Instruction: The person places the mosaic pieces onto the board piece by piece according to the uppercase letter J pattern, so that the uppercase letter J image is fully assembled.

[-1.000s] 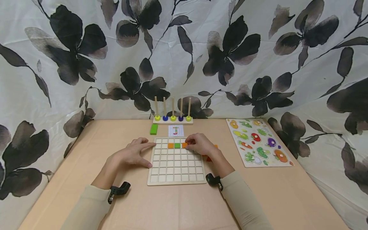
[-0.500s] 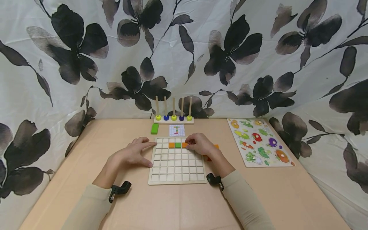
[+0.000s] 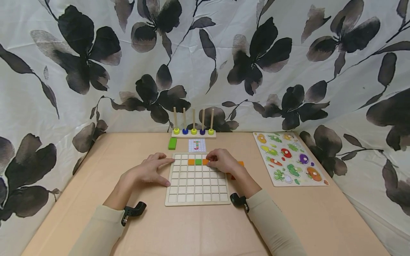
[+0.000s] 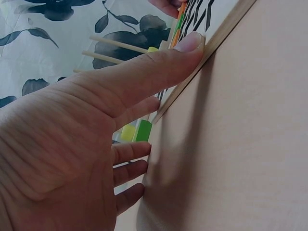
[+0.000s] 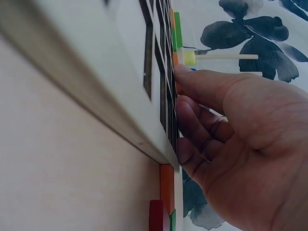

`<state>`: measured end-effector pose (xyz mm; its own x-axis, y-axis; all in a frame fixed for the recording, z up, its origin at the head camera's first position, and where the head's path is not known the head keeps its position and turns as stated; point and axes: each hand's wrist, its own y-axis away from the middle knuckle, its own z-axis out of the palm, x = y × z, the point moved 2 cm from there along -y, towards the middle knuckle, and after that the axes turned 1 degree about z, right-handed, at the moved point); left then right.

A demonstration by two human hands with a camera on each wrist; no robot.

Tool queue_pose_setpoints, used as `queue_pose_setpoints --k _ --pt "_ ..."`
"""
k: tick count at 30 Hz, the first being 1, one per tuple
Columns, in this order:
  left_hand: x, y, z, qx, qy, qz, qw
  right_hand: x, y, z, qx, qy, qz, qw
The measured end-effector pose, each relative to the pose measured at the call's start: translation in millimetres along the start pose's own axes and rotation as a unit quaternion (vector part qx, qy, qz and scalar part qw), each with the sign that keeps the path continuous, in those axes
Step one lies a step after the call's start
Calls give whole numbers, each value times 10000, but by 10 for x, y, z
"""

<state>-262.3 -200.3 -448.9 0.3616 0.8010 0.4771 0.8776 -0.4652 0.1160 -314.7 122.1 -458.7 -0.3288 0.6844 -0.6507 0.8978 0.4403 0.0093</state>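
Observation:
A pale grid board [image 3: 197,191] lies flat on the table with square recesses. In its upper row sit an orange tile [image 3: 191,162], a green tile [image 3: 198,161] and a second orange tile [image 3: 205,161], side by side. My right hand [image 3: 223,161] pinches that second orange tile at the board, its fingers partly hiding it; the right wrist view shows the thumb against its edge. My left hand [image 3: 144,171] steadies the board's left edge, index fingertip and thumb touching it. In the left wrist view the thumb [image 4: 163,62] lies straight along the rim.
Behind the board lies a pattern card [image 3: 196,145], with a green block [image 3: 172,143] to its left. A peg stand [image 3: 193,136] with yellow and blue rings stands at the back. Orange and red tiles [image 5: 156,214] lie right of the board. A vegetable puzzle board [image 3: 269,167] occupies the right side.

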Motion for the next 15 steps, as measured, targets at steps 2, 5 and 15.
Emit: queue_pose_setpoints --k 2,5,15 --pt "2 0 0 -1 1 4 10000 -1 5 2 11 -16 -8 10000" --pt "6 0 1 -7 5 1 10000 3 16 5 48 -65 -21 10000" --pt "10 7 1 -11 46 -49 10000 -4 53 5 82 -287 -68 9995"
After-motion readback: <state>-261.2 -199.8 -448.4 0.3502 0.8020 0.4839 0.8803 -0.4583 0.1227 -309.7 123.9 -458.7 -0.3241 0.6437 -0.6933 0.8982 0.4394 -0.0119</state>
